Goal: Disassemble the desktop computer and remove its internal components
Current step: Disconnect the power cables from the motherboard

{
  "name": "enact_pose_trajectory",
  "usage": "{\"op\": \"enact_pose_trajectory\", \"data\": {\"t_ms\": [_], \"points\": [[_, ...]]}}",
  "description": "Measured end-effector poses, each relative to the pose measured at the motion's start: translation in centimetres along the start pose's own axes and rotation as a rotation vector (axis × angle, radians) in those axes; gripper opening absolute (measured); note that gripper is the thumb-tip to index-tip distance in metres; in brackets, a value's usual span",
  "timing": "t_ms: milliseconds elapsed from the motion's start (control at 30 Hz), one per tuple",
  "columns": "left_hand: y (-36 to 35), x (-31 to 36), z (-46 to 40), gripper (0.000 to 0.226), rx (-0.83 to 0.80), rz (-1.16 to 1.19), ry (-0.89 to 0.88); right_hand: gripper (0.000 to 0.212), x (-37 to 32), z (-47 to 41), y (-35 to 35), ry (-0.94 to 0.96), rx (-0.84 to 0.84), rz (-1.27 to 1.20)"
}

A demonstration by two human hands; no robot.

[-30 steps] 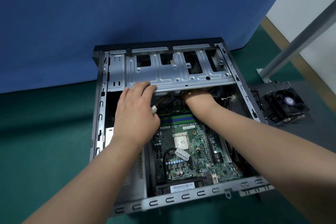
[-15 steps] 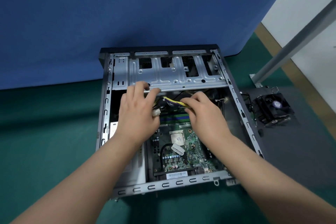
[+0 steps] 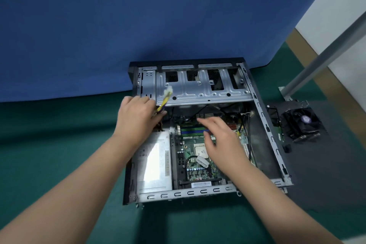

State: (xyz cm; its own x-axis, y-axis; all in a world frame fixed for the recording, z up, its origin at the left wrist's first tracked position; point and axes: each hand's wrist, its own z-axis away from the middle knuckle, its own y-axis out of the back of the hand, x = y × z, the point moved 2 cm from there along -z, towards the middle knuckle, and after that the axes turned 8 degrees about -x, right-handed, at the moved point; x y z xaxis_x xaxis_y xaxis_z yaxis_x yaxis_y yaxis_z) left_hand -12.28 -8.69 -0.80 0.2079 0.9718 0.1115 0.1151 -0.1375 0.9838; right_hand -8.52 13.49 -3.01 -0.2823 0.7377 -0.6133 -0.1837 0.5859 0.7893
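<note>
Green mat (image 3: 59, 144); left hand (image 3: 136, 117) fingers grip yellow cable (image 3: 164, 103), tips hidden; right hand (image 3: 221, 138) fingers apart.

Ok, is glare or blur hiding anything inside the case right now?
Head view: glare whitens the silver power supply box; motion blur smears the right hand and the white connector on yellow wires gripped by the left hand; the green motherboard stays readable.

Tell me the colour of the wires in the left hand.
Yellow and dark wires, white plug; head view.
</note>
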Motion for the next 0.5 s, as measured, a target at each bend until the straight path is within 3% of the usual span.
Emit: {"op": "enact_pose_trajectory", "data": {"t_ms": [133, 267, 400, 500], "points": [[0.0, -2.0, -0.4, 0.046, 0.017, -0.007, 0.116, 0.043, 2.2, 0.7, -1.9, -0.152, -0.348, 0.081], [-1.0, -3.3, -1.8, 0.047, -0.04, 0.02, 0.222, 0.047, 3.4, 1.2, -3.9, -0.372, -0.731, -0.048], [-1.1, -4.1, -2.9, 0.056, -0.087, 0.035, 0.226, 0.045, 4.1, 1.0, -4.5, -0.426, -0.788, -0.031], [-0.8, -4.7, -3.6, 0.077, -0.153, 0.075, 0.241, 0.049, 4.4, 1.2, -4.8, -0.432, -0.842, -0.028]]}}
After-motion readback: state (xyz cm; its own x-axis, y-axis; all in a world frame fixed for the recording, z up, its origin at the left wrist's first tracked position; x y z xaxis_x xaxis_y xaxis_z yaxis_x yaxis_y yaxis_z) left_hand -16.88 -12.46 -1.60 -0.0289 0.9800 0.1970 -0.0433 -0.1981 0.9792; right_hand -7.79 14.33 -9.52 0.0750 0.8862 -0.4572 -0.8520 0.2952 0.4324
